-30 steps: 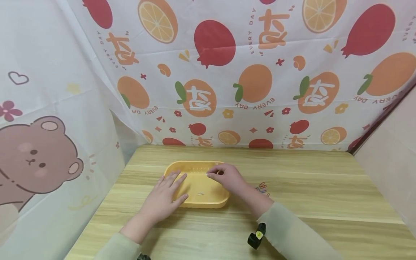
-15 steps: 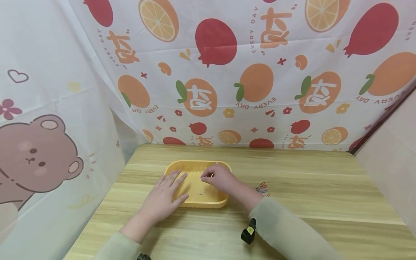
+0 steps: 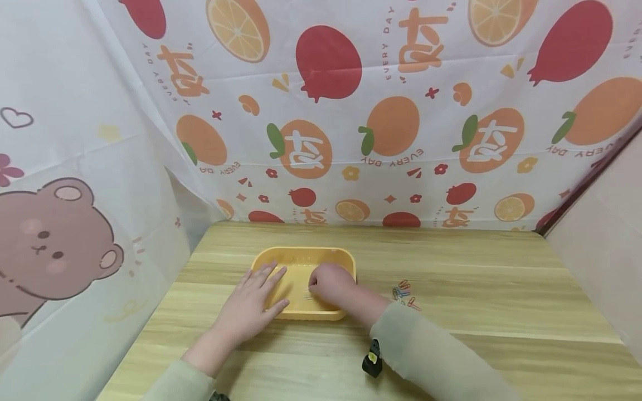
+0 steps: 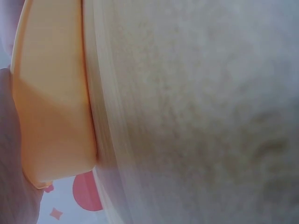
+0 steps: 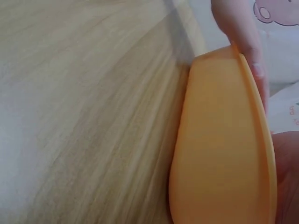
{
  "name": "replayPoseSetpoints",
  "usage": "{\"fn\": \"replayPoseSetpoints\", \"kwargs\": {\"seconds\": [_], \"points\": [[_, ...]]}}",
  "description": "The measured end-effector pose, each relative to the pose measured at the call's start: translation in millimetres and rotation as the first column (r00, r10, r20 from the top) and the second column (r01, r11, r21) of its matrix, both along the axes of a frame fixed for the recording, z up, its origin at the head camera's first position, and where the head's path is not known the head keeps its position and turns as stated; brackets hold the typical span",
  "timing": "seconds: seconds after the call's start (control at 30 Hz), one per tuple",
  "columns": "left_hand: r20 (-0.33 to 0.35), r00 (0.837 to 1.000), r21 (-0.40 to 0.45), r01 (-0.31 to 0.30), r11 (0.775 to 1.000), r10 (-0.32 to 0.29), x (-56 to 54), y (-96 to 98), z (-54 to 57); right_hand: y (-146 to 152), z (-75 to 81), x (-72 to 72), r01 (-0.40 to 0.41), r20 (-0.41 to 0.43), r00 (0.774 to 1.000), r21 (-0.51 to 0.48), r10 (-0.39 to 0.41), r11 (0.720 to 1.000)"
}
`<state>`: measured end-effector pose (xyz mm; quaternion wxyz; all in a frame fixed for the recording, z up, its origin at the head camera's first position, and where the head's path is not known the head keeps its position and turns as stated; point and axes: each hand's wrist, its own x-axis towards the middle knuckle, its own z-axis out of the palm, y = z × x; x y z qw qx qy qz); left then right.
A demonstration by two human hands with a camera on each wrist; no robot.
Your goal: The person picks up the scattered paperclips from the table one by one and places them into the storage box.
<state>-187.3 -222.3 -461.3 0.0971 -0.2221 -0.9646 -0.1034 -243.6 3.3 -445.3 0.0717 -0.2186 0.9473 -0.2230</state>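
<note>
A shallow yellow tray (image 3: 301, 316) stands on the table. My left hand (image 3: 251, 303) lies over its left end with fingers spread, fingertips reaching inside the rim. The right hand (image 3: 332, 284) is lowered into the tray's right half. Its thumb and fingers pinch together on a thin pale paper clip (image 3: 307, 290), of which only a small end shows. Just below that, a white paper clip (image 3: 307, 298) lies on the tray floor, close to the fingertips. In the left wrist view the tray's outer wall (image 4: 53, 102) shows beside the left hand; neither wrist view shows the clips.
Several coloured paper clips (image 3: 403, 291) lie on the wooden table (image 3: 476, 278) to the right of the tray, near the right forearm. A fruit-print cloth (image 3: 341, 139) hangs behind the table, and a bear-print cloth (image 3: 55, 239) hangs at the left.
My right hand has moved left and down, from the tray's back right to beside the white paper clip on its floor. The left hand stays in place on the tray.
</note>
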Motion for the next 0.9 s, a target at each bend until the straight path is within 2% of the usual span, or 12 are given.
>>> {"fn": "replayPoseSetpoints", "kwargs": {"seconds": [0.27,0.6,0.9], "points": [[0.012,1.000,0.006,-0.001,1.000,0.001,0.4,-0.3,1.9,-3.7,-2.9,3.0,0.005,-0.099,0.995,0.118,0.007,0.993],[0.021,1.000,0.004,-0.007,1.000,0.007,-0.8,-1.2,-0.8,-7.7,-6.3,1.3,0.033,-0.062,0.998,0.192,-0.021,0.981],[0.007,1.000,0.005,0.001,1.000,-0.001,-1.5,-1.0,-1.2,-7.9,-9.8,-1.5,0.024,-0.071,0.997,0.197,-0.011,0.980]]}}
